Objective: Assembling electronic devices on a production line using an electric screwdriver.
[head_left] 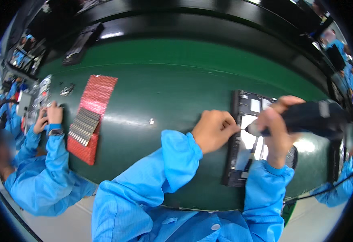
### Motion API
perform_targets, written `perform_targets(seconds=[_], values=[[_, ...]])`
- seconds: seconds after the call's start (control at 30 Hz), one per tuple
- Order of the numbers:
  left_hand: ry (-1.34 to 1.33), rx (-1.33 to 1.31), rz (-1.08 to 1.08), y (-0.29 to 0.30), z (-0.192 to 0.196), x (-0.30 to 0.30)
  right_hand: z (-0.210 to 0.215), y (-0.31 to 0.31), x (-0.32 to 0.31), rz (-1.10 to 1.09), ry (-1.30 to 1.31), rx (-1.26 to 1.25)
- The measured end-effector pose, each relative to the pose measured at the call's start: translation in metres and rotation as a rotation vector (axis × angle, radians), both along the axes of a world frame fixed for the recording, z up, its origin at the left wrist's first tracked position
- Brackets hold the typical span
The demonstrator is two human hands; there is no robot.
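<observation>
So our right hand is wrapped around a dark driver, held lying over with its bit pointing left. Our left hand has thumb and finger pinched together right by the bit's tip; too small to tell if anything's between them. Both are over the device, a black frame with silvery panels, flat on the right part of our green table. Well left of it there's a white scrap, then a grey sheet on red wrap. Beyond that, a co-worker's hands near clear bags.
</observation>
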State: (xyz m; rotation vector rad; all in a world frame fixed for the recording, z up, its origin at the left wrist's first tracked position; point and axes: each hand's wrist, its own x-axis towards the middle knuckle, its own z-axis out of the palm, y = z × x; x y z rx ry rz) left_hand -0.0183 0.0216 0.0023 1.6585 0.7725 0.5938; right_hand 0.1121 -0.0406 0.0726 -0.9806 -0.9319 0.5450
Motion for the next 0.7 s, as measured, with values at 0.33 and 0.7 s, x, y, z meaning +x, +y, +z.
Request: perform_targets(seconds=[0.33,0.7], values=[[0.451,0.474,0.389,0.021,0.012,-0.153,0.020,-0.017,0.014,0.092,-0.223,0.147],[0.274,0.306,0.220,0.025,0.006,-0.125,0.037,-0.096,0.104,-0.277,-0.150,0.064]])
